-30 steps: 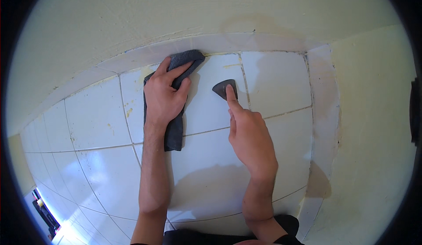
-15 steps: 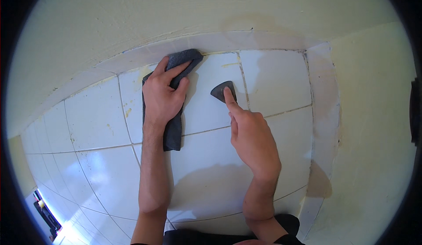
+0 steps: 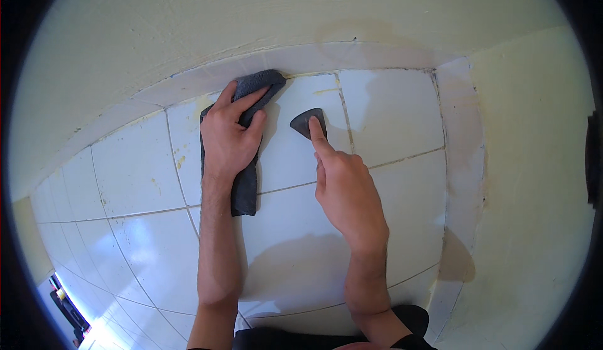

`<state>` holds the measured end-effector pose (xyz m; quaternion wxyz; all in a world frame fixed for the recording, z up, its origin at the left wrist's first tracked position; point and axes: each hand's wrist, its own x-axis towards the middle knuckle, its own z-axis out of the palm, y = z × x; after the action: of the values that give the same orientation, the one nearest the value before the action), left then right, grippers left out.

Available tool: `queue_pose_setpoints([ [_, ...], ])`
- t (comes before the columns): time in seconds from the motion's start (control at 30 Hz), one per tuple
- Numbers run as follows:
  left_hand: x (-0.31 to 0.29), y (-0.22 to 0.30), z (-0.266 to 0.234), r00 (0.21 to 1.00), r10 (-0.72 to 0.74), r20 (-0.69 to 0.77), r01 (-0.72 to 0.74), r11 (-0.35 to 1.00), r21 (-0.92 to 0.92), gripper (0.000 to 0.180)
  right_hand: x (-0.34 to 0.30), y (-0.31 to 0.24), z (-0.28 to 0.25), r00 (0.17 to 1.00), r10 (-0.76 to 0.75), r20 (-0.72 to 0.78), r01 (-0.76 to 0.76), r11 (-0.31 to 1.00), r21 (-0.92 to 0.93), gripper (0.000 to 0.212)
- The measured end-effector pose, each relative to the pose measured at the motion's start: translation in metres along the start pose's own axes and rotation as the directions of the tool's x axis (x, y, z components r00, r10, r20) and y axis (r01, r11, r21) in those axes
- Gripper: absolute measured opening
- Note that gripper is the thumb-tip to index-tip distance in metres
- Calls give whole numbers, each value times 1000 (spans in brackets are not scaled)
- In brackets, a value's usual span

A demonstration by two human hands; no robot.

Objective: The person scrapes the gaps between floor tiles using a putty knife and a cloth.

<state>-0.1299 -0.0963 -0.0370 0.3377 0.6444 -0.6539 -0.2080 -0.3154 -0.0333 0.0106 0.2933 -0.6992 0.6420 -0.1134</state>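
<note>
My left hand (image 3: 230, 133) presses a folded dark grey cloth (image 3: 244, 190) against the white floor tiles, close to the far skirting. Part of the cloth bunches up between its thumb and fingers. In my right hand (image 3: 348, 190) is a scraper with a dark, fan-shaped blade (image 3: 301, 121). The index finger lies stretched along the blade, while the other fingers curl around a handle that the hand hides. The blade's wide edge points toward the far left and rests on or just over a tile right of the cloth.
Yellowish stains (image 3: 182, 160) mark the tiles left of the cloth, and a yellow streak (image 3: 326, 91) lies beyond the scraper. A pale skirting (image 3: 358, 55) runs along the far wall and meets the right-hand skirting (image 3: 461, 155) in a corner. Dark objects (image 3: 70, 309) stand at the lower left.
My right hand and the scraper have shifted left and slightly farther away, closer to the cloth. My left hand and the cloth stay almost where they were.
</note>
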Motion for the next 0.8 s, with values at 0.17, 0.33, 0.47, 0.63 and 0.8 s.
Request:
queue_pose_setpoints([
  [0.17,-1,-7,1,997,70,-39,-68,997,45,36,-3,0,-3,998,36,48,-36,999,-8,61],
  [0.33,0,-1,1,998,52,-22,-52,998,22,36,-1,-3,-4,997,73,39,-72,997,-25,62],
  [0.47,-1,-5,0,999,41,-31,-39,998,50,36,1,-1,1,999,40,18,-40,999,-5,62],
  [0.63,0,-8,3,997,66,-29,-64,995,71,37,-3,-4,-5,997,35,62,-32,998,-54,64],
  [0.8,0,-2,-1,1000,5,11,-5,1000,3,37,6,-4,9,999,31,-19,-31,999,-38,67],
])
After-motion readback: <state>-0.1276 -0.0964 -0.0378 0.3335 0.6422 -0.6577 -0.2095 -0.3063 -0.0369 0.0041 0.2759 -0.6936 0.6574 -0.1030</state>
